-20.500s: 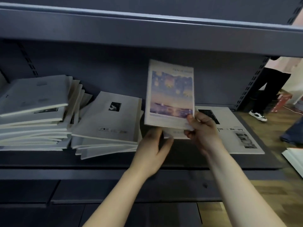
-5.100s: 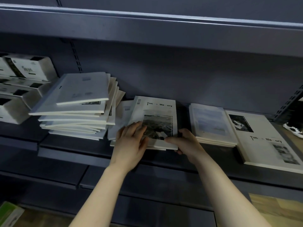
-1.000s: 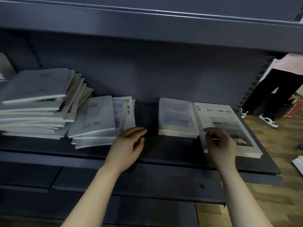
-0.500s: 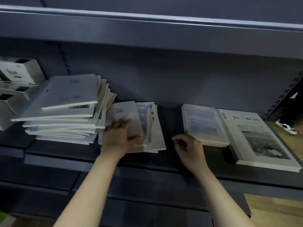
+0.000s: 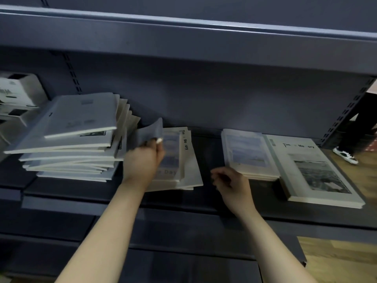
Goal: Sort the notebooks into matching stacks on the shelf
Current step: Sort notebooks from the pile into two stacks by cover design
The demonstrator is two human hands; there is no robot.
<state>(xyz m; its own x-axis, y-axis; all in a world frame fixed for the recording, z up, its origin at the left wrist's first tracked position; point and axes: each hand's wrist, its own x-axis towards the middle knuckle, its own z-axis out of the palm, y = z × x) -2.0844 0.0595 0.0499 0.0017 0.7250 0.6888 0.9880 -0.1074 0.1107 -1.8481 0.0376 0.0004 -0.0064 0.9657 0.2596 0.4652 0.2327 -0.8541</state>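
— What's the left hand [image 5: 142, 160] up to, there in the middle of the frame?

— Its grip is clamped on a thin grey-covered notebook [image 5: 150, 132], thumb on the near face, and the cover curls upward off the small pile of pale notebooks [image 5: 183, 170] under it. That pile lies on the dark blue-grey metal shelf [image 5: 204, 199], just left of centre. One book near its bottom shows "Tim Me ory" printed along its right edge, and another has a bluish picture on the cover.

— And the right hand [image 5: 232, 186]?

— It hangs over the bare strip of shelf between the piles, fingers loosely curled, grip apart and touching no notebook as far as I can see.

— Where are the rest of the notebooks?

— At centre left a tall, untidy stack of grey and white softcover notebooks [image 5: 77, 139] fans out, right beside the pile the left hand works on. To the right of centre sits a neat stack of notebooks with a pale blue sky picture [image 5: 246, 152], and touching its right side lies a larger white notebook with a black-and-white photograph and the same title [image 5: 312, 170].

— Anything else?

— White cardboard boxes [image 5: 16, 94] at the far left edge. At the far right edge, on the wooden floor [image 5: 336, 260], a person's dark trouser leg and a white sneaker [image 5: 345, 155].
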